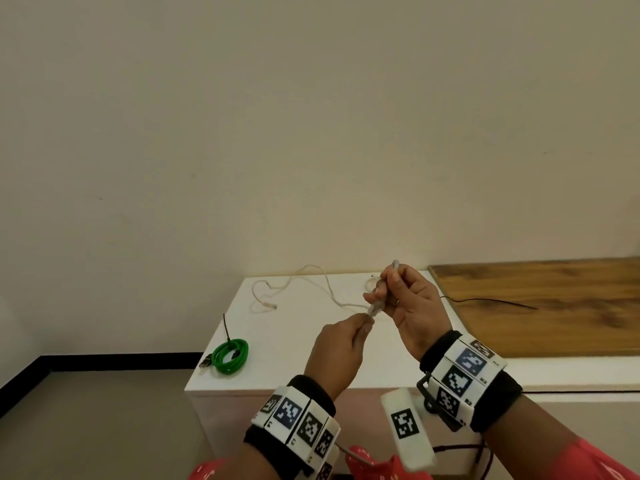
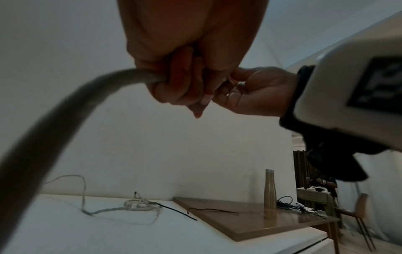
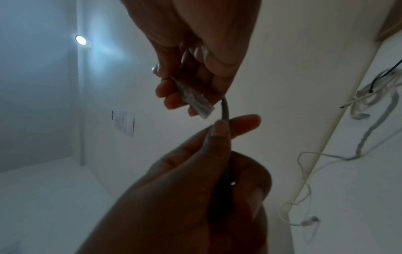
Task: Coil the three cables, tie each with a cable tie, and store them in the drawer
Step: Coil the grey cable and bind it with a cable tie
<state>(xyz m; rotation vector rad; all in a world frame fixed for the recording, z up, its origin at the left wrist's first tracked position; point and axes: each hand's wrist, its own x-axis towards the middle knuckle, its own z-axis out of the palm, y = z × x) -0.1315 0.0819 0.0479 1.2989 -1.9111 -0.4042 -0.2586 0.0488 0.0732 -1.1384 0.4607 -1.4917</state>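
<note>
a: where's the grey cable (image 1: 382, 295)?

b: up off the worktop (image 1: 294, 344). right hand (image 1: 408, 303) grips the connector end, long axis slanting down toward the left hand (image 1: 341, 348), whose fingers (image 3: 219, 137) pinch the cord just below.

a: so the next loop?

b: probably left feeds, right gathers.

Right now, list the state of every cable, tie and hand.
Green cable: coiled, tied, on the white cabinet.
White cable: loose, uncoiled.
Grey cable: held by both hands, uncoiled.
Black cable tie: lying unused.
Left hand: pinching the cable.
Right hand: gripping its plug end.
</note>
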